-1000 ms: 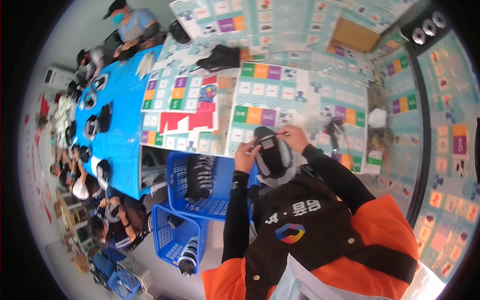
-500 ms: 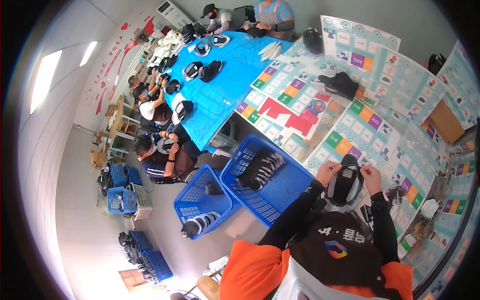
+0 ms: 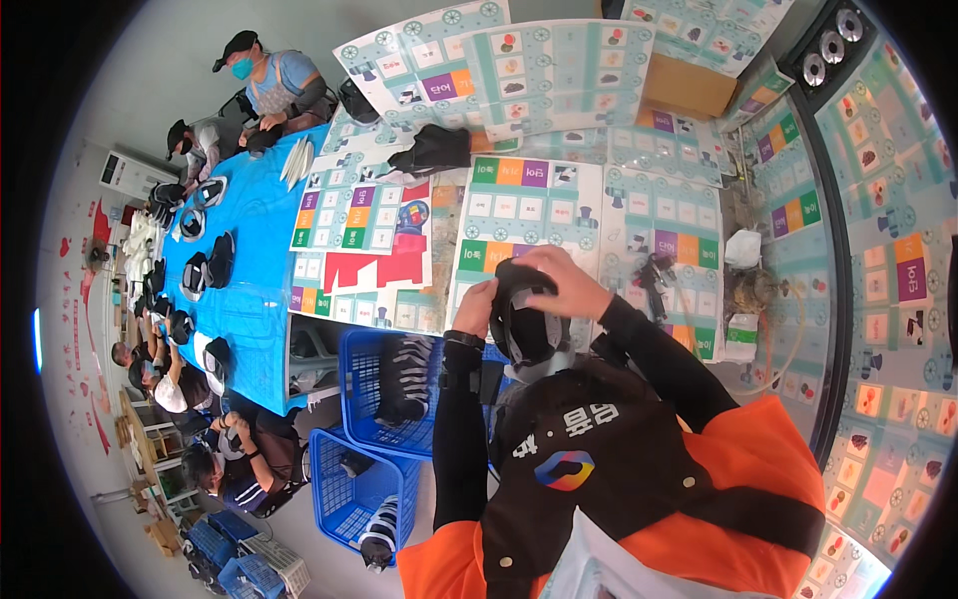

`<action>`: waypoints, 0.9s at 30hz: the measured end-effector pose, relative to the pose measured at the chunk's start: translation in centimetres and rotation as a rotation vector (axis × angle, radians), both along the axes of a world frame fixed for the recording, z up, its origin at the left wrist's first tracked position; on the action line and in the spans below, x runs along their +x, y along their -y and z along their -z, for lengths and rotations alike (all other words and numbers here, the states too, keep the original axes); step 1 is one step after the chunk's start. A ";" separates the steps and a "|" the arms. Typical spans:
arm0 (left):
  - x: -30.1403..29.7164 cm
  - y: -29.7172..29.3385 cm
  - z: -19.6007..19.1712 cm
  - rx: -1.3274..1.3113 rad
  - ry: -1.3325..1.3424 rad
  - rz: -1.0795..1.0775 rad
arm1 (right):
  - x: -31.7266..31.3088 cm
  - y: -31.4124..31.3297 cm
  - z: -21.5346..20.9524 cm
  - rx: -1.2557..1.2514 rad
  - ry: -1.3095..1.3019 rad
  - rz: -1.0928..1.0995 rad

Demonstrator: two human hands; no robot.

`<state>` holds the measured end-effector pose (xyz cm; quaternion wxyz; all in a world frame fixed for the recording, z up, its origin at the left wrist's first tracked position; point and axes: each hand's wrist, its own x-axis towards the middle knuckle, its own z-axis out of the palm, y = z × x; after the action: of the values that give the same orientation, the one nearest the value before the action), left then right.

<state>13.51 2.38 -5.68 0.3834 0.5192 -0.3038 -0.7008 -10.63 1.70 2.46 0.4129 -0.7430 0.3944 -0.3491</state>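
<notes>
Black, one shoe upper (image 3: pixel 531 333) sits between two hands (image 3: pixel 475 307) (image 3: pixel 569 284).

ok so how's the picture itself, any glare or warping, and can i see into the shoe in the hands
Head view: fisheye bending is strong, with the dark frame on the right bowing and black corners all round; still in the head view, a patch by the lower right rim is washed out white, and the dark shoe is so black inside that its lining detail is hard to make out.
</notes>
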 end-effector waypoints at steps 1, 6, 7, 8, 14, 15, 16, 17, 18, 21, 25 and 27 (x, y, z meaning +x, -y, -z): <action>-0.7 0.4 -1.3 -0.022 0.042 0.061 | 0.2 -0.6 -1.8 -0.341 -0.195 0.003; -0.7 -0.3 -5.9 -0.424 0.256 0.079 | -1.7 0.9 1.0 -0.248 -0.241 0.320; 1.1 -1.0 -5.2 -0.528 0.424 0.102 | -2.7 0.9 1.2 -0.248 -0.246 0.342; 2.5 -2.2 -5.0 -0.554 0.397 0.061 | -3.6 1.1 1.9 -0.244 -0.155 0.456; 1.9 -4.6 -5.2 -0.202 0.302 -0.131 | -5.8 0.0 5.7 0.246 0.047 0.596; 1.3 -4.0 -5.6 -0.196 0.303 -0.138 | -6.0 -0.1 7.3 0.250 0.045 0.588; 0.3 -2.9 -6.9 -0.351 0.529 -0.095 | -6.8 -0.2 10.1 0.314 0.073 0.450; -0.6 -1.7 -8.1 -0.504 0.755 -0.049 | -7.8 -0.5 12.1 0.376 0.101 0.311; -1.8 -1.0 -8.4 -0.689 0.938 -0.047 | -8.9 -1.0 13.2 0.425 -0.007 0.312; -5.7 -0.1 -8.8 -0.681 1.265 0.153 | -14.3 -2.2 14.7 0.329 -0.725 0.420; -9.3 1.0 -6.4 -0.709 1.265 0.310 | -19.0 -5.4 22.0 0.341 -0.880 0.908; -10.1 1.3 -4.9 -0.690 1.250 0.387 | -20.3 -5.7 23.3 0.297 -0.889 0.877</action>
<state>3.39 1.12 -0.79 0.1494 0.6087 -0.7546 -0.1941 -30.88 7.36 -20.86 0.1272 -0.5216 0.8393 -0.0857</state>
